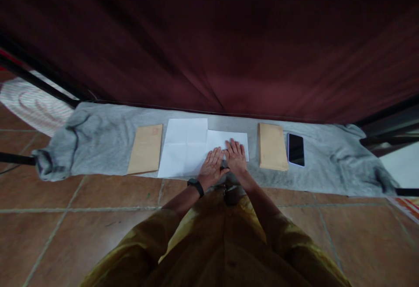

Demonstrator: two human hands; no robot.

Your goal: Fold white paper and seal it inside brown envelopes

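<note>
On the counter, L hand & R hand lie flat, side by side, on a small white paper, prob. folded, w/ a big creased sheet open on its L.

A dark red curtain hangs across twelve o'clock. Black bars show near nine and three o'clock. Between them runs a narrow tabletop draped in rumpled grey cloth. From eight to four o'clock, brown floor tiles with pale joints lie dimly lit.
</note>
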